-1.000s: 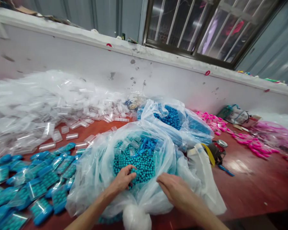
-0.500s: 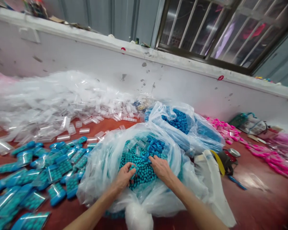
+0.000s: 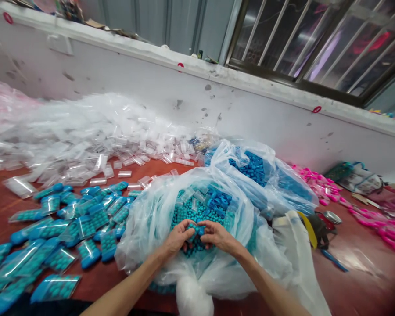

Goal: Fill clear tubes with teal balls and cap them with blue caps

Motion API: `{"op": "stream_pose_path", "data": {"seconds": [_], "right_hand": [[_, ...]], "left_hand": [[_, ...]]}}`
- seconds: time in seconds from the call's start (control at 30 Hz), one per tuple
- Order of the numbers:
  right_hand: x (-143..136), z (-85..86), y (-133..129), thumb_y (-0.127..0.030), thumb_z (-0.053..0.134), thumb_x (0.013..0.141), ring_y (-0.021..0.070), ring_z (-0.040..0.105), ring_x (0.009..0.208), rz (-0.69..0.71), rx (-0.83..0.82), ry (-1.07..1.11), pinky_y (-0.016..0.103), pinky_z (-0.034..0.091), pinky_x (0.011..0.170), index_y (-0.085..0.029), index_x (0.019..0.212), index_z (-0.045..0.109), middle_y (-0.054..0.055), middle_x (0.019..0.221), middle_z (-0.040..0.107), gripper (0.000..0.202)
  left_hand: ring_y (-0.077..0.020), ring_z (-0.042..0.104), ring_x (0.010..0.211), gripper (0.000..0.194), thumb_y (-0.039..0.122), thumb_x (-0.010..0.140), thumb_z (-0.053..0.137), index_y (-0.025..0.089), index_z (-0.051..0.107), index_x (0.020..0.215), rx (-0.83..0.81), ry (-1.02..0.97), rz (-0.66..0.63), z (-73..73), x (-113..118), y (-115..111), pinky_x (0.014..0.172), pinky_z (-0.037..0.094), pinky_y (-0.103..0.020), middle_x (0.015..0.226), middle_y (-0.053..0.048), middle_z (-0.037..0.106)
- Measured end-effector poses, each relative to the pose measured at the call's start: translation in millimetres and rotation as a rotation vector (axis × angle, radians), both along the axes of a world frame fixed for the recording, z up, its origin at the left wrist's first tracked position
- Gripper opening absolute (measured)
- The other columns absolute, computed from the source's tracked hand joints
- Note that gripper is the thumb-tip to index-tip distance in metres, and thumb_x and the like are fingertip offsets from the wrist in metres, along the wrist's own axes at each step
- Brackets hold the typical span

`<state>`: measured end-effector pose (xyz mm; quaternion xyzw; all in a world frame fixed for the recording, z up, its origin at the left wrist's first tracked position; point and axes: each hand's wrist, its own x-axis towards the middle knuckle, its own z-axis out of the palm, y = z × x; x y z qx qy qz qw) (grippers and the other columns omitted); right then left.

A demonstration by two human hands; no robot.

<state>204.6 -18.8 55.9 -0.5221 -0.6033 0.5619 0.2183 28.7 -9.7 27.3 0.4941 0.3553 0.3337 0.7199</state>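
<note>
My left hand (image 3: 180, 236) and my right hand (image 3: 220, 236) meet fingertip to fingertip above an open plastic bag (image 3: 148, 219) of round teal beads (image 3: 191, 213). Pinched in the left fingers is a small clear case of teal beads, mostly hidden by them. The right thumb and fingers close on a small blue cap (image 3: 201, 230), held against the case. More blue caps (image 3: 219, 202) and a few clear empty cases (image 3: 195, 197) lie on top of the beads, just beyond my hands.
Bead-filled cases with blue ends (image 3: 85, 226) cover the table's left side. Behind them rises a heap of clear empty cases (image 3: 95, 131). A second bag (image 3: 283, 184) holds blue pieces. Pink pieces (image 3: 378, 226), a blue-handled tool (image 3: 334, 260) and a yellow-edged item (image 3: 307, 230) lie right.
My right hand has drawn back from the blue caps toward my left hand, carrying one. Both hands now meet at the case. The view has shifted slightly left.
</note>
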Motion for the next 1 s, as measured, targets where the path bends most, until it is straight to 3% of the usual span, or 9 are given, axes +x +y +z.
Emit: {"op": "stream_pose_path", "data": {"seconds": [0.13, 0.2, 0.3, 0.43, 0.53, 0.63, 0.8, 1.0], "right_hand": [[3, 5.8, -4, -0.030, 0.057, 0.074, 0.0118, 0.050, 0.064, -0.079, 0.306, -0.142, 0.024, 0.042, 0.062, -0.017, 0.095, 0.062, -0.002, 0.068, 0.053, 0.025], [0, 12.0, -6, -0.033, 0.049, 0.081, 0.0144, 0.053, 0.074, -0.098, 0.426, -0.219, 0.027, 0.043, 0.070, -0.017, 0.092, 0.063, 0.001, 0.078, 0.058, 0.025], [-9, 17.5, -9, -0.033, 0.035, 0.088, 0.0163, 0.056, 0.073, -0.039, 0.423, -0.314, 0.029, 0.044, 0.071, -0.016, 0.103, 0.061, 0.004, 0.078, 0.062, 0.035], [-17, 20.8, -15, -0.027, 0.035, 0.087, 0.0215, 0.053, 0.101, 0.063, 0.489, -0.458, 0.034, 0.040, 0.086, -0.013, 0.126, 0.045, 0.013, 0.111, 0.059, 0.043], [-15, 27.0, -16, -0.024, 0.035, 0.087, 0.0179, 0.058, 0.083, 0.068, 0.403, -0.423, 0.030, 0.044, 0.076, -0.014, 0.130, 0.039, 0.008, 0.092, 0.064, 0.044], [-12, 31.7, -14, -0.024, 0.036, 0.087, 0.0132, 0.053, 0.060, 0.031, 0.346, -0.307, 0.024, 0.043, 0.060, -0.016, 0.122, 0.047, 0.000, 0.068, 0.058, 0.037], [-15, 20.7, -11, -0.028, 0.036, 0.088, 0.0098, 0.046, 0.049, -0.029, 0.277, -0.157, 0.021, 0.039, 0.050, -0.017, 0.101, 0.058, -0.003, 0.060, 0.052, 0.028], [-29, 7.9, -16, -0.038, 0.035, 0.088, 0.0108, 0.049, 0.046, -0.285, 0.311, -0.143, 0.022, 0.040, 0.050, -0.016, 0.071, 0.055, -0.003, 0.052, 0.049, 0.034]], "left_hand": [[-0.0042, 0.045, 0.041, 0.041, 0.048, 0.069, 0.057, 0.016, 0.047, 0.091, -0.013, -0.023, -0.020, 4.5, -2, -2, 0.034, 0.027, -0.014, 0.064, 0.003, 0.054], [-0.0054, 0.046, 0.041, 0.039, 0.047, 0.069, 0.055, 0.016, 0.046, 0.091, 0.005, 0.015, -0.027, 5.7, -1, -3, 0.035, 0.029, -0.015, 0.061, 0.004, 0.053], [-0.0060, 0.045, 0.039, 0.034, 0.043, 0.070, 0.053, 0.017, 0.045, 0.091, 0.060, 0.104, -0.013, 6.9, 2, -5, 0.035, 0.033, -0.016, 0.059, 0.006, 0.049], [-0.0037, 0.041, 0.036, 0.029, 0.038, 0.072, 0.051, 0.018, 0.043, 0.092, 0.114, 0.161, 0.020, 8.1, 3, -8, 0.033, 0.032, -0.017, 0.063, 0.008, 0.044], [-0.0037, 0.042, 0.035, 0.032, 0.036, 0.072, 0.051, 0.018, 0.042, 0.098, 0.097, 0.161, -0.009, 9.2, 2, -8, 0.033, 0.031, -0.017, 0.065, 0.007, 0.045], [-0.0049, 0.043, 0.035, 0.039, 0.036, 0.072, 0.051, 0.018, 0.040, 0.105, 0.084, 0.135, -0.012, 9.8, 1, -7, 0.033, 0.031, -0.018, 0.063, 0.007, 0.046], [-0.0045, 0.043, 0.035, 0.046, 0.040, 0.072, 0.052, 0.017, 0.040, 0.110, 0.082, 0.091, 0.001, 7.1, 3, -7, 0.032, 0.031, -0.018, 0.066, 0.005, 0.052], [-0.0064, 0.045, 0.036, 0.067, 0.044, 0.068, 0.057, 0.014, 0.033, 0.124, 0.013, 0.034, 0.009, 9.5, 5, -8, 0.033, 0.030, -0.017, 0.057, 0.006, 0.052]]}}
